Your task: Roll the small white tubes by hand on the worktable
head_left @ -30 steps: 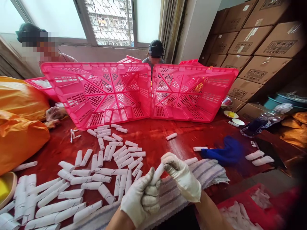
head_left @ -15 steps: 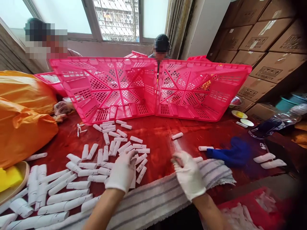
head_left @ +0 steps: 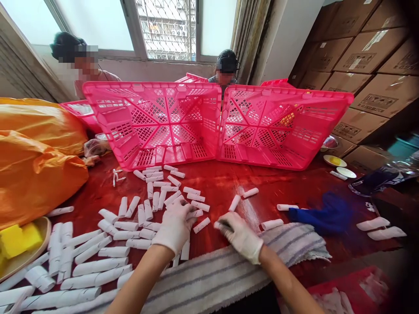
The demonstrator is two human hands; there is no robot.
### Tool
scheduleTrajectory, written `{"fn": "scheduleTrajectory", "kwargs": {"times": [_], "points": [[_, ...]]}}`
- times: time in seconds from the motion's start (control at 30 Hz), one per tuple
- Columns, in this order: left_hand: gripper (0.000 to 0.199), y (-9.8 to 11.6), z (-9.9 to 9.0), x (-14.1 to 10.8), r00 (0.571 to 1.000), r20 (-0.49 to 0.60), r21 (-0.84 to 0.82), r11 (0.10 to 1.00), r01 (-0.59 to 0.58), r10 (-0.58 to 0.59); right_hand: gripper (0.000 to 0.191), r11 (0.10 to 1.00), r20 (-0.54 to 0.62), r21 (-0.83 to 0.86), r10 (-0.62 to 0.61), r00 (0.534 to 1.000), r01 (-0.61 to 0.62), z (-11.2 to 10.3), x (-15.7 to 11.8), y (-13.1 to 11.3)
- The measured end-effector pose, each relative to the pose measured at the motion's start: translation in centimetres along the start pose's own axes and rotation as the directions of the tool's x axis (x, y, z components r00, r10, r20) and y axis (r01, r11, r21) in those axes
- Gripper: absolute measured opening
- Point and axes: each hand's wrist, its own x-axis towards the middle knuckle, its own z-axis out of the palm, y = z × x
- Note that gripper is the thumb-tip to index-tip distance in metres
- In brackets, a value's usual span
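Fingers of your left hand (head_left: 172, 229), in a white glove, bend down over the spread of white rolls (head_left: 126, 226), their tips at a single roll (head_left: 197, 213); I cannot tell whether they have closed on it. In this head view, your gloved right hand (head_left: 241, 236) has its fingers curled low, just above the red table (head_left: 211, 183) near the far edge of your striped towel (head_left: 209, 279); whether anything is pinched there, I cannot tell.

Most of the rolls lie to your left, many marked with thin dark lines. Two more rest just beyond your right hand, and another by the towel's edge, near the blue cloth (head_left: 322, 213). Ahead of you, two pink crates stand on their sides, the left crate (head_left: 170, 124) beside the right crate (head_left: 258, 125). An orange bag (head_left: 32, 165) sits at your far left, behind a bowl (head_left: 46, 235) of yellow sponges (head_left: 21, 240).
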Motion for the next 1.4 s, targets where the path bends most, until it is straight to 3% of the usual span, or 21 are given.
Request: {"fn": "scheduleTrajectory", "kwargs": {"times": [0.07,0.13,0.2,0.27,0.4,0.57,0.73,0.83,0.93,1.0,1.07,1.1,1.17,1.23,1.27,1.33,1.4], "points": [[0.014,0.5,-0.1,-1.2,0.998,-0.068,-0.04,0.999,0.008,-0.011,0.026,0.953,-0.147,0.253,0.208,0.967,-0.167,-1.0,0.3,1.4],[0.021,1.4,0.4,-2.6,0.992,-0.098,-0.163,0.984,0.066,-0.083,0.035,0.83,-0.223,0.5,0.4,0.889,-0.248,-1.3,0.6,1.2],[0.022,2.5,1.4,-3.8,0.986,-0.037,-0.275,0.95,0.148,-0.165,0.038,0.724,-0.189,0.646,0.458,0.869,-0.241,-1.2,0.7,-0.5],[0.02,3.4,2.4,-4.6,0.981,0.05,-0.331,0.924,0.192,-0.187,0.035,0.667,-0.119,0.714,0.413,0.903,-0.212,-1.0,0.5,-2.8],[0.018,4.2,3.1,-5.3,0.975,0.099,-0.345,0.913,0.219,-0.197,0.024,0.712,-0.096,0.687,0.286,0.953,-0.145,-1.8,0.3,-5.3],[0.024,4.4,2.9,-6.0,0.975,0.019,-0.254,0.942,0.219,-0.221,0.022,0.823,0.03,0.544,0.176,0.984,-0.164,-3.1,0.0,-4.5],[0.027,4.6,4.9,-6.9,0.945,0.16,-0.341,0.883,0.324,-0.285,0.029,0.778,-0.08,0.611,0.246,0.966,-0.147,-2.0,-1.1,-5.4],[0.035,4.6,5.2,-7.2,0.929,0.147,-0.365,0.855,0.369,-0.339,0.029,0.768,-0.174,0.625,0.308,0.935,-0.137,-1.2,-1.8,-5.3],[0.033,4.9,4.6,-7.2,0.945,0.093,-0.371,0.87,0.324,-0.312,0.023,0.763,-0.215,0.631,0.345,0.914,-0.139,-0.9,-2.1,-4.6],[0.032,5.3,4.4,-7.1,0.947,0.055,-0.387,0.867,0.313,-0.317,0.018,0.768,-0.21,0.625,0.336,0.918,-0.138,-0.9,-2.2,-4.2],[0.032,5.4,4.3,-7.1,0.93,0.078,-0.476,0.806,0.352,-0.36,0.015,0.783,-0.193,0.609,0.3,0.934,-0.126,-1.3,-2.1,-3.9],[0.032,5.4,4.2,-7.1,0.91,0.154,-0.554,0.729,0.402,-0.385,0.014,0.792,-0.178,0.599,0.274,0.945,-0.117,-1.6,-2.0,-3.9],[0.039,5.2,4.0,-7.0,0.823,0.434,-0.69,0.451,0.566,-0.368,0.014,0.808,-0.136,0.581,0.221,0.966,-0.103,-2.4,-2.0,-3.9],[0.043,4.8,3.5,-6.9,0.661,0.724,-0.651,0.121,0.75,-0.2,0.015,0.817,-0.087,0.569,0.178,0.98,-0.098,-3.2,-2.2,-4.1],[0.041,4.6,3.2,-6.8,0.576,0.811,-0.579,-0.001,0.815,-0.103,0.017,0.821,-0.064,0.563,0.161,0.985,-0.097,-3.6,-2.3,-4.2],[0.037,4.3,2.8,-6.8,0.432,0.901,-0.425,-0.126,0.896,0.04,0.022,0.83,-0.021,0.549,0.138,0.99,-0.104,-4.1,-2.7,-4.3],[0.042,4.4,3.1,-6.9,0.342,0.937,-0.332,-0.116,0.936,0.077,0.029,0.839,0.004,0.531,0.137,0.991,-0.119,-4.3,-3.3,-4.4]]}}
